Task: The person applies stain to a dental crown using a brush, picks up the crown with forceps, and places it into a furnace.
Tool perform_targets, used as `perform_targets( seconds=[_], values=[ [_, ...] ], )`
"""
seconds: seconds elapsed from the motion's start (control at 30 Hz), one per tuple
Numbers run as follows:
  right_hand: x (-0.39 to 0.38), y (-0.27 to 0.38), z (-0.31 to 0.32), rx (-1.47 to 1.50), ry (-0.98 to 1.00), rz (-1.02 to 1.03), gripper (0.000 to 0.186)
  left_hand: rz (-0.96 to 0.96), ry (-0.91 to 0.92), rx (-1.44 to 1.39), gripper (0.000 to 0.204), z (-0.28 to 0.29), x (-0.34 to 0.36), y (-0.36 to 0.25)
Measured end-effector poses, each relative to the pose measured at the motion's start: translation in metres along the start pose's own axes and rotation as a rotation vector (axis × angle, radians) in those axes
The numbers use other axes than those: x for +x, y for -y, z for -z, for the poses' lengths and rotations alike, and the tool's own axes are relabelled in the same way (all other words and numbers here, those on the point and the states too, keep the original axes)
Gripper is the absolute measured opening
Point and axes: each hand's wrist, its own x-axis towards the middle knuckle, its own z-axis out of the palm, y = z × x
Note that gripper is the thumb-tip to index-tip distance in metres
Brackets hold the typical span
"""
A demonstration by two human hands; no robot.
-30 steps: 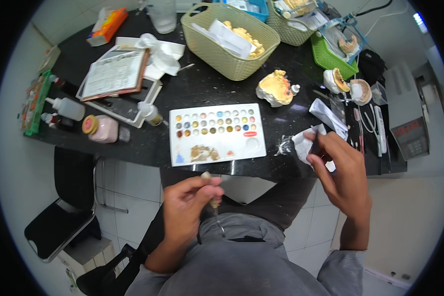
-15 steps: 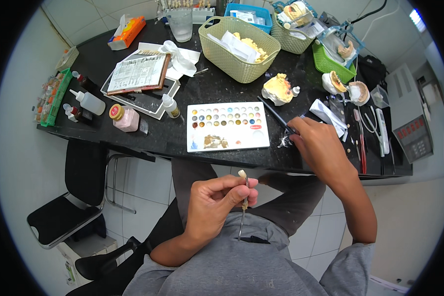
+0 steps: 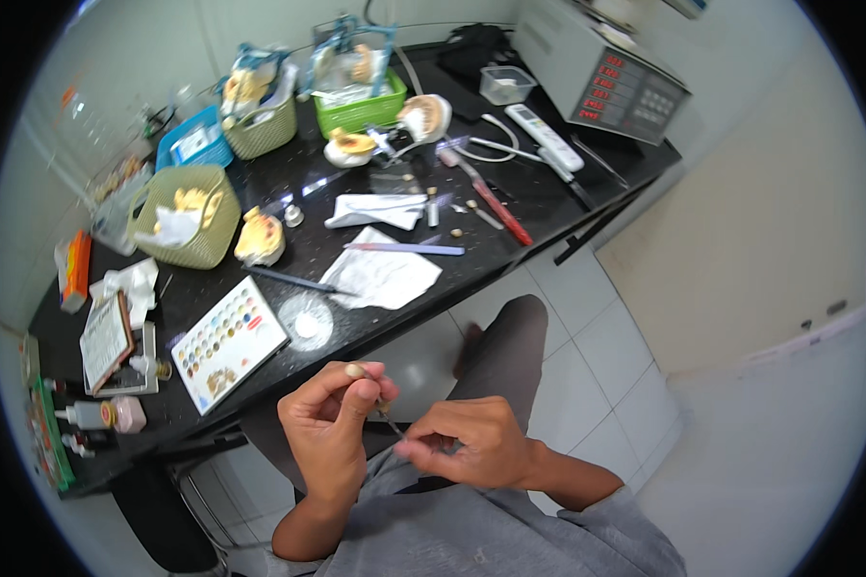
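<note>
A small ivory tooth crown (image 3: 355, 370) stands on the tip of a thin metal holder (image 3: 385, 416). My left hand (image 3: 325, 433) pinches the holder just below the crown, thumb against fingers. At the holder's lower end, my right hand (image 3: 476, 444) has its thumb and fingertips closed on the metal shaft. Both hands are over my lap, in front of the desk edge. Beyond them lies a white palette (image 3: 229, 344) with rows of coloured wells and brown smears. A dark slim brush (image 3: 293, 279) rests on the desk, one end at a crumpled white paper (image 3: 385, 272).
A lilac stick (image 3: 409, 249) lies across the paper. Yellowish dental casts (image 3: 260, 238) stand behind, near a beige basket (image 3: 185, 252) and a green basket (image 3: 364, 115). Toward the right are a red-handled tool (image 3: 500, 212) and a grey box with red digits (image 3: 597, 82).
My right hand has let go of the brush, leaving it on the desk, and come down to the holder's lower end. The view has swung right. My left hand still holds the holder.
</note>
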Motion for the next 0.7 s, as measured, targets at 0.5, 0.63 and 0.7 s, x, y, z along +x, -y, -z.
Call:
perform_targets(
  seconds=[0.5, 0.63, 0.7],
  values=[
    [0.085, -0.151, 0.266, -0.581, -0.720, -0.147, 0.017, 0.318, 0.357, 0.180, 0.033, -0.133, 0.095, 0.042],
    [0.101, -0.240, 0.344, -1.022, -0.573, -0.167, 0.023, 0.324, 0.362, 0.087, 0.032, -0.175, 0.127, 0.058],
    [0.098, -0.257, 0.345, -0.891, -0.468, -0.295, 0.026, 0.325, 0.312, 0.088, 0.031, -0.193, 0.139, 0.062]
  ],
)
